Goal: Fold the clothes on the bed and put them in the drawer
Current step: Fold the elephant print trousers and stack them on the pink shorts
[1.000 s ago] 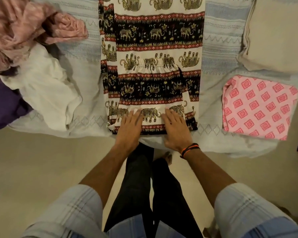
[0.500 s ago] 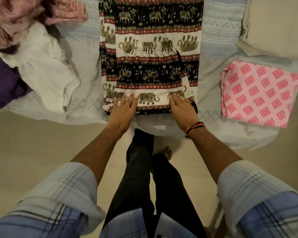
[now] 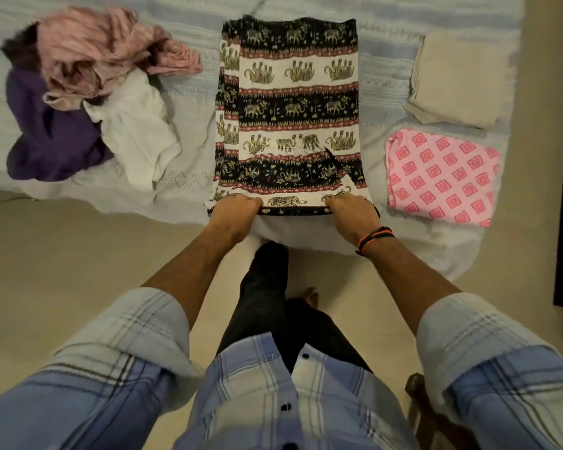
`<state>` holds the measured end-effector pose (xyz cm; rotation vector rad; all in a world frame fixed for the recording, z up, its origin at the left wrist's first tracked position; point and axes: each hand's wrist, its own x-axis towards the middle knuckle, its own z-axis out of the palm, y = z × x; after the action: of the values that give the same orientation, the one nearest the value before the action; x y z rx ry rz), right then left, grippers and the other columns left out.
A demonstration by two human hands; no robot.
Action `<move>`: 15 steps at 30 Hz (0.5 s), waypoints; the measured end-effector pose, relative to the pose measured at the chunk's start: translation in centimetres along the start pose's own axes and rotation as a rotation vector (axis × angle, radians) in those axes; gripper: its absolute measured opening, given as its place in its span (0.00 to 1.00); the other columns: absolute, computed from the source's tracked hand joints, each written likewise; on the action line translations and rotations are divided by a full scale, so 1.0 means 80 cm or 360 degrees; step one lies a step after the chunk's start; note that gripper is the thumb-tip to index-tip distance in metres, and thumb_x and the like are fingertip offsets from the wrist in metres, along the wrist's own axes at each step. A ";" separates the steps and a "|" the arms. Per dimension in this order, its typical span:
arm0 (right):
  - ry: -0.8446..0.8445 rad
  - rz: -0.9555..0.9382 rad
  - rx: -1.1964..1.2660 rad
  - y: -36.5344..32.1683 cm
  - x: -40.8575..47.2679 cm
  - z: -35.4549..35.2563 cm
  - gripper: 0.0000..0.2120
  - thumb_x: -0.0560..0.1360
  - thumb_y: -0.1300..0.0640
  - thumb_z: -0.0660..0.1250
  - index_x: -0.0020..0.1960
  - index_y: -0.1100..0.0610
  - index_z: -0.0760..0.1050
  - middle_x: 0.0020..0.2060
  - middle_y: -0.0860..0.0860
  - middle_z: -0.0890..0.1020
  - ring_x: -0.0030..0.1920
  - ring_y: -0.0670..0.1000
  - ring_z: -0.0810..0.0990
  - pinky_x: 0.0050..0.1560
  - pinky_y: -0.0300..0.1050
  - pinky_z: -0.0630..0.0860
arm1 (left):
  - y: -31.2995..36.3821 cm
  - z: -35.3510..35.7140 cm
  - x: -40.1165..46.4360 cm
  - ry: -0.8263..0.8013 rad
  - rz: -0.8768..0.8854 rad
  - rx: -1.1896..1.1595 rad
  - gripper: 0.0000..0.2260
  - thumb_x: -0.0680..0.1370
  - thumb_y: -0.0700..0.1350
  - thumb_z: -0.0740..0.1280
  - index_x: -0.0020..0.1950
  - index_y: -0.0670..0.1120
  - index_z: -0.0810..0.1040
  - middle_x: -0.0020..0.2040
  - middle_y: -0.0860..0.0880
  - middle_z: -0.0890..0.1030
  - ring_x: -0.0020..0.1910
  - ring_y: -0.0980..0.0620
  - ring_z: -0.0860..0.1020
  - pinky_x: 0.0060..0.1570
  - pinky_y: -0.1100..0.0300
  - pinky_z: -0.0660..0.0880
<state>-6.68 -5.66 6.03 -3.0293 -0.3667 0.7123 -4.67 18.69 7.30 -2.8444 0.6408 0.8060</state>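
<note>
Both hands at near hem of the elephant-print garment [image 3: 293,118], which lies flat on the bed [image 3: 387,76] in a long rectangle running away from the person. Left hand [image 3: 233,214] on the near-left corner, fingers curled over the hem edge, gripping the cloth. Right hand [image 3: 351,216] on the near-right corner, fingers curled down over the edge, gripping too; fingertips mostly tucked out of sight. Black-orange band [image 3: 376,238] on the right wrist. Short stretch of hem shows between the two hands.

Left of left-hand fingers, well apart: unfolded heap with white cloth [image 3: 137,125] nearest, purple cloth [image 3: 49,138] further left, pink crumpled cloth [image 3: 104,50] beyond. Right of right-hand fingers, near: folded pink diamond-print piece [image 3: 442,177]. Beyond that, folded beige piece [image 3: 459,82], just beside it. Both folded pieces apart from the garment. Drawer not seen.
</note>
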 end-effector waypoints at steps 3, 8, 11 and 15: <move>-0.0036 0.0016 0.0004 -0.002 -0.033 0.003 0.18 0.78 0.68 0.57 0.65 0.59 0.75 0.54 0.60 0.81 0.54 0.62 0.79 0.53 0.56 0.76 | 0.016 0.000 -0.029 -0.0018 -0.0029 0.0020 0.17 0.77 0.35 0.63 0.65 0.46 0.73 0.56 0.43 0.80 0.55 0.42 0.79 0.51 0.48 0.77; 0.0007 0.0010 0.0035 -0.002 -0.075 0.004 0.17 0.76 0.69 0.57 0.61 0.60 0.77 0.53 0.61 0.81 0.54 0.63 0.79 0.54 0.55 0.76 | 0.040 -0.002 -0.063 0.0007 -0.0054 0.0016 0.17 0.77 0.35 0.64 0.65 0.46 0.73 0.57 0.43 0.80 0.56 0.42 0.79 0.53 0.48 0.76; 0.0028 0.0030 0.0084 -0.001 -0.085 -0.004 0.15 0.77 0.69 0.57 0.57 0.62 0.78 0.51 0.61 0.81 0.52 0.63 0.80 0.53 0.56 0.78 | 0.046 -0.008 -0.076 0.0025 -0.0067 0.0030 0.19 0.77 0.35 0.64 0.67 0.46 0.72 0.59 0.43 0.79 0.57 0.42 0.78 0.53 0.49 0.75; 0.0101 0.0053 0.0134 0.007 -0.080 -0.028 0.13 0.77 0.67 0.58 0.56 0.61 0.78 0.50 0.61 0.81 0.50 0.63 0.80 0.53 0.57 0.79 | 0.045 -0.028 -0.078 0.0081 -0.0142 0.0010 0.19 0.77 0.34 0.62 0.67 0.45 0.72 0.58 0.41 0.79 0.57 0.40 0.78 0.52 0.48 0.75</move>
<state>-11.11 -7.55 10.84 -2.9769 -0.2782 0.6148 -9.94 17.23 12.46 -2.8726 0.5171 0.7188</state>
